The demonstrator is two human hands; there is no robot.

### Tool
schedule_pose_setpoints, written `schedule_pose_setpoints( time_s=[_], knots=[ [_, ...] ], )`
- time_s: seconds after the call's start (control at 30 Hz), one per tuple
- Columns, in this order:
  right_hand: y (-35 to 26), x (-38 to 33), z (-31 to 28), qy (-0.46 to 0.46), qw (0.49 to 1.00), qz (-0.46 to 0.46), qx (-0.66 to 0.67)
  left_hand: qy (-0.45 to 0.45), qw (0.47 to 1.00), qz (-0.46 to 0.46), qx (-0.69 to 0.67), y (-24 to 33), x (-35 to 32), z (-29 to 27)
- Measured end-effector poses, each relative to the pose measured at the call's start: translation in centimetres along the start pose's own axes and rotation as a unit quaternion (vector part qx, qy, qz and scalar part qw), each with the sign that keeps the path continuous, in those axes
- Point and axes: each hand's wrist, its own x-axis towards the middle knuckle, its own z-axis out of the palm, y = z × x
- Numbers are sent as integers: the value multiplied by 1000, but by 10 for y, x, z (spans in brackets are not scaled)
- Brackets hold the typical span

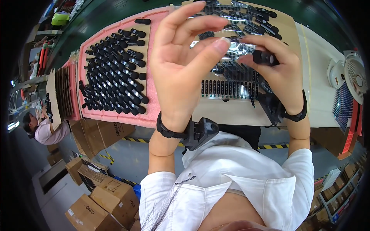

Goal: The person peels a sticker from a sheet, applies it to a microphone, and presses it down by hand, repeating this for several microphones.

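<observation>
Several cartons (120, 194) | pale table (320, 90) | left hand (175, 75): grip unclear | right hand (286, 75): clasping black device (263, 57)

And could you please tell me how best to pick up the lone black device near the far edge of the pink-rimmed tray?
Probably pinch the black device across its narrow middle, from above: it lies flat, apart from its neighbours in the pink-rimmed tray.
</observation>
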Motion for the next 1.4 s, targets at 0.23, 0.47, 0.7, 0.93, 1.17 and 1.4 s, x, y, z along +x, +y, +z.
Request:
schedule_pose_setpoints(
  time_s=[0.23, 0.47, 0.7, 0.93, 1.17, 1.4],
  knots=[
    [-2, 3, 5, -7, 995, 70, 66, 35, 998, -52, -13, 5, 0, 1],
    [-6, -4, -4, 47, 985, 48, 156, -56, 975, 50, 207, -7, 0, -8],
    [-10, 0, -6, -31, 990, 41, 130, -28, 969, 19, 246, 0, -3, -6],
    [6, -7, -14, 3, 985, 111, 133, 82, 976, 14, 199, 9, -2, -18],
    [13, 1, -32, 12, 970, -169, -174, 5, 992, -75, 102, 14, -6, 3],
    [-8, -17, -10, 61, 989, 25, 129, -50, 991, -53, 116, 7, -9, -1]
  ],
)
